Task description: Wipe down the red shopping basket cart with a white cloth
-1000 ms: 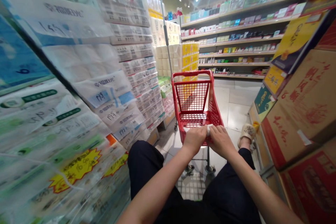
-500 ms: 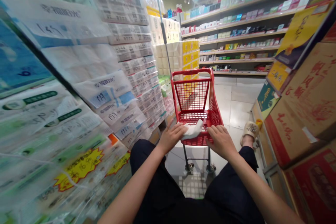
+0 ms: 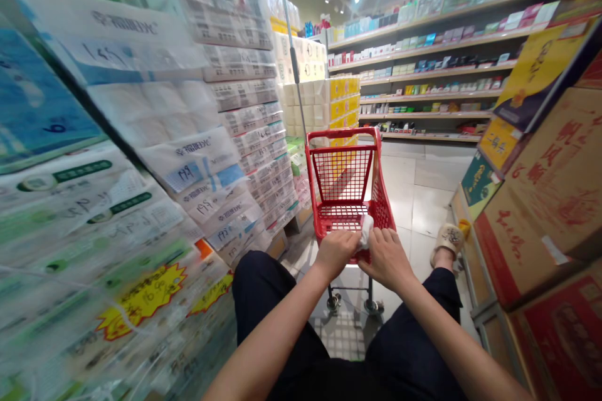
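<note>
A red plastic shopping cart (image 3: 345,133) stands between my knees, its basket facing me. At its near rim my left hand (image 3: 337,253) is closed on a white cloth (image 3: 365,230), fingers curled over the edge. My right hand (image 3: 387,257) sits right beside it, fingers bent around the rim and touching the other side of the cloth. The cloth is bunched between both hands, its upper end sticking up. Whatever lies under the fingers is hidden.
Tall stacks of wrapped tissue packs (image 3: 249,131) rise on the left. Cardboard boxes (image 3: 555,175) are piled on the right. Stocked shelves (image 3: 423,78) stand at the back. My shoe (image 3: 448,239) rests by the right boxes, and a thin metal pole (image 3: 294,53) leans behind the cart.
My left hand has slid right along the rim toward my right hand. The cloth, spread out before, is now bunched between them. My right hand has shifted slightly left.
</note>
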{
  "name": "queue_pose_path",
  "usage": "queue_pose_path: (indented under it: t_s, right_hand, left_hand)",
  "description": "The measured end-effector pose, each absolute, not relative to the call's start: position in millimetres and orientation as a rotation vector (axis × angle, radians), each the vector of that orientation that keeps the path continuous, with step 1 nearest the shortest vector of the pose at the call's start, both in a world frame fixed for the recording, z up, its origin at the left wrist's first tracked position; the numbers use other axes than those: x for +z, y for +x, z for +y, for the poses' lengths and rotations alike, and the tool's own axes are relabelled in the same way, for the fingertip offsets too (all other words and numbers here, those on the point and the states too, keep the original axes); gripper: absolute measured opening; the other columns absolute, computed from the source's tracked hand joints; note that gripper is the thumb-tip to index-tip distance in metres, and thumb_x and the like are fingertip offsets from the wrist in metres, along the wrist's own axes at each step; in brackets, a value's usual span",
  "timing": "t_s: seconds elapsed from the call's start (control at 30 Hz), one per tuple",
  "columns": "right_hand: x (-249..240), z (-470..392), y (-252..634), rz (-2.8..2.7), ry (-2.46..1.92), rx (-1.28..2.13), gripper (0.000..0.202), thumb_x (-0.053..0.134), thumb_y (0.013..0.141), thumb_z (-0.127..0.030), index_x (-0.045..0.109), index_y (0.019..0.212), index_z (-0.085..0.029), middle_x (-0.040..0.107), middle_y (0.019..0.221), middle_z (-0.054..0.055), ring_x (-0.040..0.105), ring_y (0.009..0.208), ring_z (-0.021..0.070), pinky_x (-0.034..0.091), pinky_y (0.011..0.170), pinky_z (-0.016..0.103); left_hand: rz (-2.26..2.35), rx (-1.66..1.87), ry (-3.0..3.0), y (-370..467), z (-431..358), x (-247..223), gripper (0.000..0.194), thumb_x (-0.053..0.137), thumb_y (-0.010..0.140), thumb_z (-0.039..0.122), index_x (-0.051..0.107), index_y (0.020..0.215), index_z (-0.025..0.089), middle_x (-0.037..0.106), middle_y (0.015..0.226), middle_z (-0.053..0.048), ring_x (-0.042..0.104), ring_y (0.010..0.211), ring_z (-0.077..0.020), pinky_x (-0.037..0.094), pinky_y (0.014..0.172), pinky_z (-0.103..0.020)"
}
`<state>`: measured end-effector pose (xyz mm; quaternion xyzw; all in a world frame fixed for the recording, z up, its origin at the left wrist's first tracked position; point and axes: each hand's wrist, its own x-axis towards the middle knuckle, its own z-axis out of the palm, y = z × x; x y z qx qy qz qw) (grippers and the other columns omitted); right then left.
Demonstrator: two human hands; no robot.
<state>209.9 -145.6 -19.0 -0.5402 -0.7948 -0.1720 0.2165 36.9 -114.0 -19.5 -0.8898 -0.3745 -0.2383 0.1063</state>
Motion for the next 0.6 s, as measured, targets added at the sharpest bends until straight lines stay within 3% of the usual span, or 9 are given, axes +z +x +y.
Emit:
queue_pose_path:
  t_s: [0.1, 0.17, 0.3, 0.37, 0.47, 0.6]
  right_hand:
    - [-23, -145, 214, -2.204, -1.462, -0.438, 0.051, 0.056, 0.076, -0.043, 0.054, 0.114, -0.009, 0.057, 0.101, 0.016, 0.046, 0.098, 0.0310, 0.033, 0.097, 0.048]
    - [-23, -145, 219, -2.207, -1.396, -0.366, 0.055, 0.055, 0.080, -0.049, 0.051, 0.119, -0.011, 0.057, 0.107, 0.017, 0.048, 0.105, 0.0324, 0.033, 0.099, 0.049]
    - [-13, -145, 221, -2.029, -1.327, -0.146, 0.078, 0.054, 0.083, -0.060, 0.027, 0.142, -0.017, 0.046, 0.135, 0.017, 0.047, 0.121, 0.0308, 0.040, 0.099, 0.046]
    - [-5, -145, 213, -1.936, -1.338, -0.090, 0.082, 0.053, 0.084, -0.061, 0.019, 0.147, -0.021, 0.036, 0.145, 0.016, 0.046, 0.125, 0.0296, 0.044, 0.094, 0.044]
    - [1, -143, 191, -2.026, -1.342, -0.087, 0.067, 0.051, 0.087, -0.058, 0.033, 0.142, -0.026, 0.036, 0.147, 0.014, 0.046, 0.125, 0.0297, 0.046, 0.091, 0.043]
    - [-7, -135, 170, -2.233, -1.325, -0.082, 0.031, 0.047, 0.093, -0.047, 0.058, 0.111, -0.024, 0.064, 0.111, 0.010, 0.059, 0.102, 0.0249, 0.045, 0.088, 0.040]
  left_hand:
    - [-1.145, -0.799, -2.664, 41, -120, -17, 0.030, 0.044, 0.098, 0.032, 0.053, 0.124, 0.022, 0.067, 0.105, -0.006, 0.063, 0.098, -0.0199, 0.050, 0.085, -0.034]
    - [-1.118, -0.854, -2.727, 33, -122, -10, 0.033, 0.042, 0.099, 0.032, 0.050, 0.129, 0.024, 0.066, 0.114, -0.004, 0.061, 0.105, -0.0182, 0.045, 0.100, -0.037]
    - [-1.246, -0.995, -2.666, 6, -120, 1, 0.034, 0.033, 0.100, 0.029, 0.048, 0.131, 0.027, 0.062, 0.125, -0.001, 0.051, 0.124, -0.0171, 0.018, 0.120, -0.047]
    - [-1.353, -1.042, -2.605, -3, -116, -1, 0.037, 0.035, 0.099, 0.032, 0.045, 0.134, 0.026, 0.057, 0.132, -0.004, 0.044, 0.131, -0.0198, 0.017, 0.120, -0.050]
    - [-1.385, -1.079, -2.629, -9, -113, -9, 0.042, 0.038, 0.098, 0.034, 0.039, 0.139, 0.025, 0.050, 0.138, -0.006, 0.040, 0.134, -0.0213, 0.022, 0.119, -0.050]
    - [-1.385, -1.139, -2.663, -10, -115, -14, 0.040, 0.032, 0.098, 0.025, 0.039, 0.137, 0.026, 0.053, 0.133, -0.004, 0.043, 0.130, -0.0184, 0.022, 0.119, -0.048]
